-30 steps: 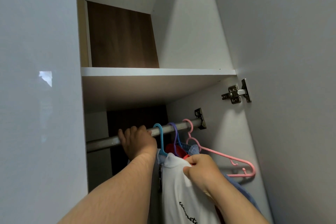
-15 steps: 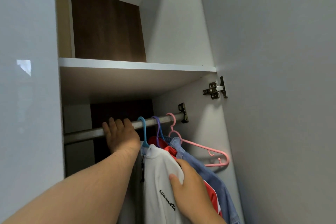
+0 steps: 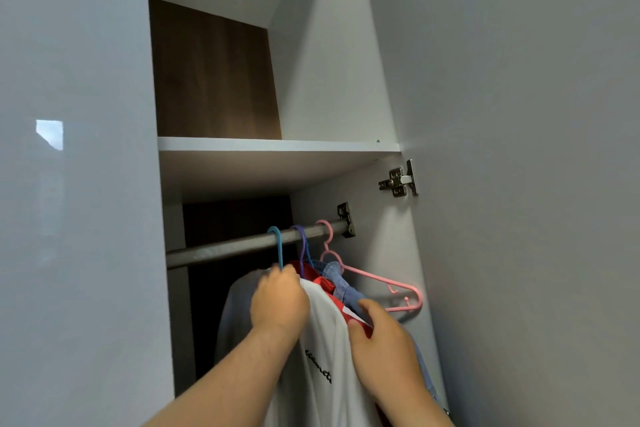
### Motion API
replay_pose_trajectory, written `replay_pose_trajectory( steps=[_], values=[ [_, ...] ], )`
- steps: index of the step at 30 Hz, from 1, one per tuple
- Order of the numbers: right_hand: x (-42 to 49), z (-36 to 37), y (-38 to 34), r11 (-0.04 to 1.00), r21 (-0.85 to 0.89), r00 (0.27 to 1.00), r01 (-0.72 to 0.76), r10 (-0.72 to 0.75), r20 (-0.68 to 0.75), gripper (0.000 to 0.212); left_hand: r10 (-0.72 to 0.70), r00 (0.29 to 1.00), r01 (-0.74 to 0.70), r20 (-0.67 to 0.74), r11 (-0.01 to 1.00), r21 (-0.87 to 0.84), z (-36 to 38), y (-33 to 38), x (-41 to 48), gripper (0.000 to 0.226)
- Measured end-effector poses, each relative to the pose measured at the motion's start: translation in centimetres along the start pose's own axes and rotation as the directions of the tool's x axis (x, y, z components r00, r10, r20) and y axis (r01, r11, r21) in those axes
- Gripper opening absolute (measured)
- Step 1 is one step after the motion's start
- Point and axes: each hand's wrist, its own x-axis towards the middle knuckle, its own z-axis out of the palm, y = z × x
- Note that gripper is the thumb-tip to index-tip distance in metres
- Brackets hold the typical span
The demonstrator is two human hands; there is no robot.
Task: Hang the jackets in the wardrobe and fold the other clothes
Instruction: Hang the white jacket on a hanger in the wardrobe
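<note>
Pale wardrobe (image 3: pixel 339 80) walls fill our view, with a shelf (image 3: pixel 277 145) at twelve o'clock and a metal rail (image 3: pixel 235 248) beneath it. On the rail hook a blue hanger (image 3: pixel 278 246), a purple hanger (image 3: pixel 303 243) and a pink hanger (image 3: pixel 384 282). Below hang a white jacket (image 3: pixel 325 333), a red garment (image 3: pixel 322 282) and a denim jacket (image 3: pixel 346 291), packed together. At six o'clock our left hand (image 3: pixel 278 303) curls round the white jacket's collar under the blue hanger. Our right hand (image 3: pixel 384 343), at five o'clock, lies on its shoulder — whether it pinches cloth we cannot tell.

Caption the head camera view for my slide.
Left hand grips the white jacket under its blue hanger on the wardrobe rail; right hand touches the shoulder.
</note>
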Motion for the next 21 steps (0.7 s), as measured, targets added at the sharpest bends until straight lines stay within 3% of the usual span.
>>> replay_pose_trajectory(
  steps=[3, 7, 13, 21],
  values=[
    [-1.1, -1.1, -0.3, 0.984, -0.163, 0.996, 0.066, -0.074, -0.039, 0.040, 0.195, 0.979, -0.183, 0.068, 0.971, -0.153, -0.7, 0.2, -3.5, 0.027],
    [-3.1, -2.7, -1.2, 0.960, -0.268, 0.995, 0.081, -0.095, -0.041, 0.040, 0.321, 0.943, -0.307, 0.084, 0.940, -0.147, -2.2, -1.5, -7.3, 0.032],
    [-8.0, -5.1, -1.8, 0.913, -0.378, 0.986, 0.155, -0.167, -0.001, 0.038, 0.357, 0.922, -0.329, 0.153, 0.927, -0.181, -4.2, -4.0, -13.0, 0.053],
    [-13.5, -7.1, -1.7, 0.859, -0.470, 0.979, 0.201, -0.157, 0.133, 0.036, 0.353, 0.917, -0.318, 0.189, 0.929, -0.190, -5.5, -6.1, -19.1, 0.059]
  ],
)
